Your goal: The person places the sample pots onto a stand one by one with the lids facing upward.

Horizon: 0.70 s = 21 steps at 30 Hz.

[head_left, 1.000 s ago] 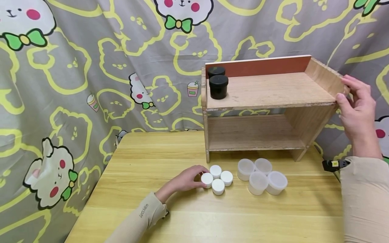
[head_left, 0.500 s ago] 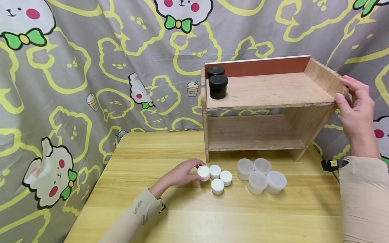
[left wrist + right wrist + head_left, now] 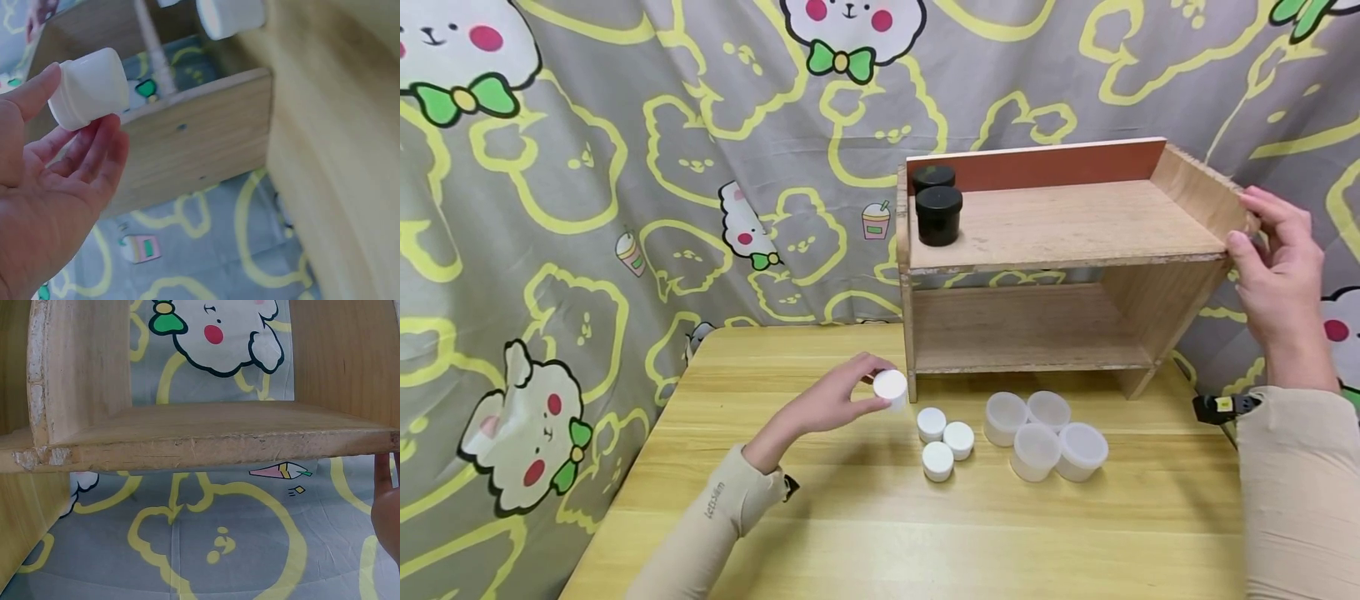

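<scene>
Wood-grain table, bottom of frame. Three white jars on it, lower center; four translucent tubs to their right, contents unclear. Left hand pinches a fourth white jar above table, mid-frame. Right hand grips end of two-tier wooden shelf, right side; two black jars on top tier, left end. Grey cartoon curtain behind.

"LetsSlim" can be read in dark lettering on the left sleeve; the yellow label beside the right sleeve is too small to be read.
</scene>
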Motion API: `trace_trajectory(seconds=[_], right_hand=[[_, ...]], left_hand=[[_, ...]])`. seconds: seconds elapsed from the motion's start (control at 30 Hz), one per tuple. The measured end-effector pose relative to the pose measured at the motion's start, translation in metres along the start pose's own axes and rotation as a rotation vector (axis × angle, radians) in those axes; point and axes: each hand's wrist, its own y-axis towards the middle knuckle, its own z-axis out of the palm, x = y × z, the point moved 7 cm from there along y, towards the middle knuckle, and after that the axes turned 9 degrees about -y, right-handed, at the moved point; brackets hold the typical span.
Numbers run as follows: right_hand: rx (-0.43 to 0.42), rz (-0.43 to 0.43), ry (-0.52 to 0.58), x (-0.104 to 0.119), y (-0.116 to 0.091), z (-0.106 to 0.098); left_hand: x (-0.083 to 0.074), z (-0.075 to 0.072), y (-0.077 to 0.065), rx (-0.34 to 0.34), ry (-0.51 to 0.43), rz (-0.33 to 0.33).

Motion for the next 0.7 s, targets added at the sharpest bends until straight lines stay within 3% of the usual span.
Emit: trace_trajectory(seconds=[0.4,0.7], right_hand=[[0.004,0.004,-0.002,0.000,0.000,0.000],[0.000,0.010,0.001,0.000,-0.001,0.000]], left_hand=[[-0.027,-0.050,0.006,-0.078,0.015,0.049],[-0.046,-0.081,0.011,-0.178,0.007,0.097]])
